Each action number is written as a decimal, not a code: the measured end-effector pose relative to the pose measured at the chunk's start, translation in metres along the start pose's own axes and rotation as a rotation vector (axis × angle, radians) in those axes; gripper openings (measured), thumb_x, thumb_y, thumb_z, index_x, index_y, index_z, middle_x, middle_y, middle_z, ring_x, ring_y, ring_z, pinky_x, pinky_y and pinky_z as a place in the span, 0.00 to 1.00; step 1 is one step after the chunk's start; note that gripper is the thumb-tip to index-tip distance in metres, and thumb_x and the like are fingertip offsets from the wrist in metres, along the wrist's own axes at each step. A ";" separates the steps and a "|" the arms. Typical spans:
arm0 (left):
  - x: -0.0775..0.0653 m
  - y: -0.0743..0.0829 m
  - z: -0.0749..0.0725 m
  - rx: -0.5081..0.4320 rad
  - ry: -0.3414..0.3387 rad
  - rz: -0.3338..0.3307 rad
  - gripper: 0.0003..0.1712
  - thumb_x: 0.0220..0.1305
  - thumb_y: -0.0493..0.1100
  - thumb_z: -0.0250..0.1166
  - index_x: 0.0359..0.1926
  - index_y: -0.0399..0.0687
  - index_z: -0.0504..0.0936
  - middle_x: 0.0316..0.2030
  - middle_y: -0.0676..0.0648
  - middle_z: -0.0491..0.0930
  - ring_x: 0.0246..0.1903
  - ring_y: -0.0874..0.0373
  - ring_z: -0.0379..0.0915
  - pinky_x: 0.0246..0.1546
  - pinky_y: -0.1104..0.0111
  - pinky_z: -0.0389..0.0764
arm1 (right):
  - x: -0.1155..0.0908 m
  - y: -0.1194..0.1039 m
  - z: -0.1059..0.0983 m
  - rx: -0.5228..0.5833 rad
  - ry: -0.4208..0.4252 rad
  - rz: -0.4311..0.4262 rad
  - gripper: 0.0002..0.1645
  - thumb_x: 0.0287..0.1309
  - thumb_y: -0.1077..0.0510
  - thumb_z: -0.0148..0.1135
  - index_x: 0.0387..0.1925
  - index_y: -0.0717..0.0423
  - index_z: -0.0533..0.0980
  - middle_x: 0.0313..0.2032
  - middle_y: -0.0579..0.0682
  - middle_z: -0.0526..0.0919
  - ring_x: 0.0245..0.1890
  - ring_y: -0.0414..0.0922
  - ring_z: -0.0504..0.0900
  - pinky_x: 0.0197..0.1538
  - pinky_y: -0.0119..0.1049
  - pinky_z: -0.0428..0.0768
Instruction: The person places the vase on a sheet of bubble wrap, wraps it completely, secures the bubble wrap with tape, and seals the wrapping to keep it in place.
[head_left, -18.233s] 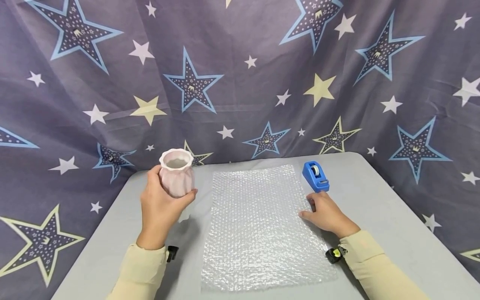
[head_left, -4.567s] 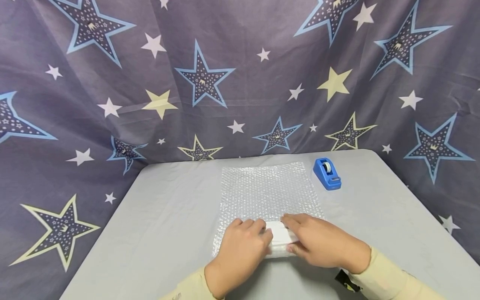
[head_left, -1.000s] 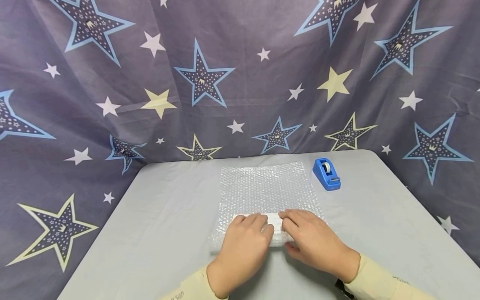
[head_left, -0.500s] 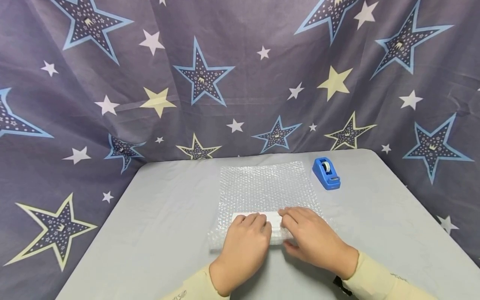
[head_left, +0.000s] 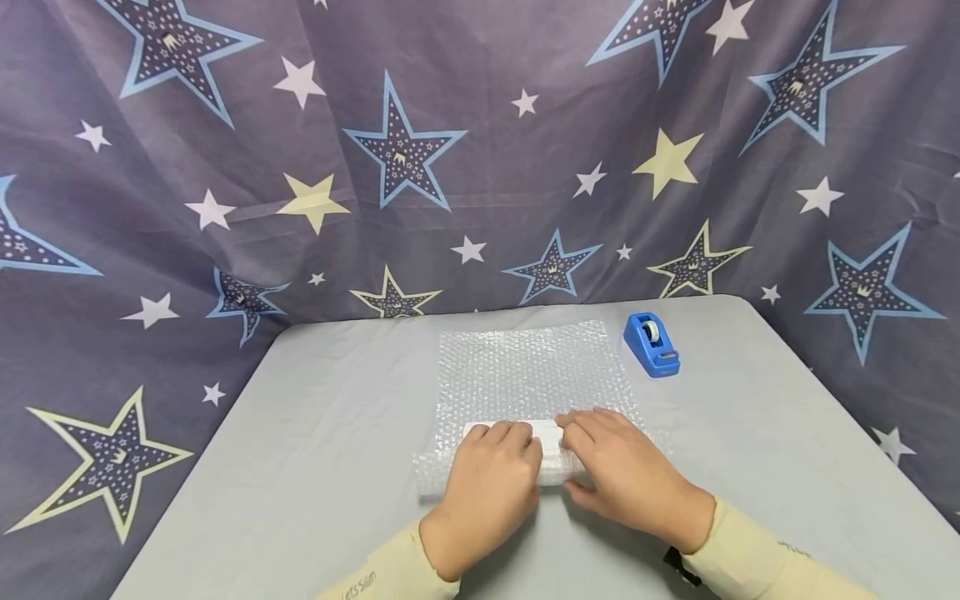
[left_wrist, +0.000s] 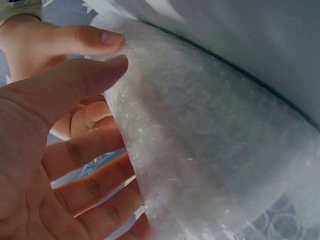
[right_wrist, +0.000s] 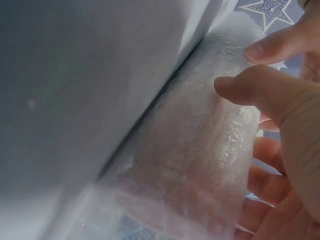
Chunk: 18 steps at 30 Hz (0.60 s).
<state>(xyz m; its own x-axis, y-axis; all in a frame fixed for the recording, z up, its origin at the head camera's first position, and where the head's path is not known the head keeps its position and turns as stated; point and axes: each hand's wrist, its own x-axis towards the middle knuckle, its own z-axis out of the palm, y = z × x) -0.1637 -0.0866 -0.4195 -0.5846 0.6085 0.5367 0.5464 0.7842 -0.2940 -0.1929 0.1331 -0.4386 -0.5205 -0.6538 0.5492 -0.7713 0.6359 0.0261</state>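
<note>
Bubble wrap [head_left: 532,371] lies on a grey-covered table [head_left: 322,433], straight ahead of a person seen from their own head camera. Its far part is a flat, clear, dimpled sheet; its near part is wound into a thick whitish roll [head_left: 552,471] lying crosswise. Both hands hold this roll. The left hand [head_left: 489,483] curves over its left portion and the right hand [head_left: 628,468] over its right portion, with a short stretch of roll showing between them. In the wrist views, each thumb presses the outer layer while the other fingers reach around the far side, so each grasp is about as wide as the roll. A pinkish tint shows through the layers in the right wrist view; what is inside is too blurred to tell.

About eighteen seconds ago the whole sheet lay flat and the left hand held up a pale pink fluted vase. Compared with about five seconds ago, the roll sits a little farther from the person, the flat part is shorter, and a loose end of wrap now juts out left of the left hand. The blue tape dispenser [head_left: 651,344] remains beside the sheet's far right corner. Behind the table hangs a purple-grey curtain [head_left: 465,50] printed with stars.
</note>
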 end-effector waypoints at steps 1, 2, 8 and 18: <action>0.000 -0.001 0.000 -0.002 -0.001 0.000 0.18 0.40 0.50 0.80 0.34 0.51 0.87 0.36 0.53 0.83 0.35 0.57 0.82 0.33 0.63 0.80 | 0.000 0.000 0.000 -0.002 0.000 0.001 0.30 0.35 0.49 0.81 0.41 0.51 0.76 0.53 0.52 0.84 0.54 0.50 0.84 0.61 0.54 0.79; 0.001 -0.001 0.001 -0.004 -0.005 0.000 0.18 0.39 0.51 0.80 0.33 0.51 0.86 0.35 0.53 0.83 0.35 0.57 0.82 0.33 0.63 0.79 | 0.000 0.000 0.000 -0.004 0.000 0.003 0.30 0.35 0.49 0.82 0.41 0.51 0.76 0.53 0.52 0.84 0.54 0.50 0.84 0.61 0.55 0.79; 0.005 -0.005 0.003 -0.021 -0.044 -0.013 0.22 0.35 0.54 0.83 0.31 0.53 0.84 0.34 0.55 0.82 0.32 0.58 0.80 0.30 0.64 0.75 | 0.003 0.002 0.001 0.001 -0.009 0.018 0.32 0.34 0.48 0.83 0.42 0.50 0.75 0.54 0.52 0.85 0.54 0.51 0.84 0.61 0.56 0.78; 0.007 -0.008 0.006 -0.043 -0.059 -0.017 0.25 0.34 0.57 0.84 0.33 0.53 0.84 0.34 0.55 0.81 0.33 0.57 0.79 0.32 0.63 0.76 | 0.006 0.002 0.001 -0.010 -0.029 0.053 0.33 0.33 0.46 0.84 0.41 0.49 0.74 0.54 0.51 0.85 0.55 0.50 0.84 0.60 0.59 0.78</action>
<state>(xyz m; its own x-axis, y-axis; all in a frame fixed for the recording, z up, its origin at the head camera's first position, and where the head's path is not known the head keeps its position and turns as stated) -0.1764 -0.0879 -0.4183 -0.6274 0.6021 0.4938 0.5604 0.7894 -0.2506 -0.1982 0.1301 -0.4365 -0.5709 -0.6308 0.5256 -0.7390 0.6737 0.0059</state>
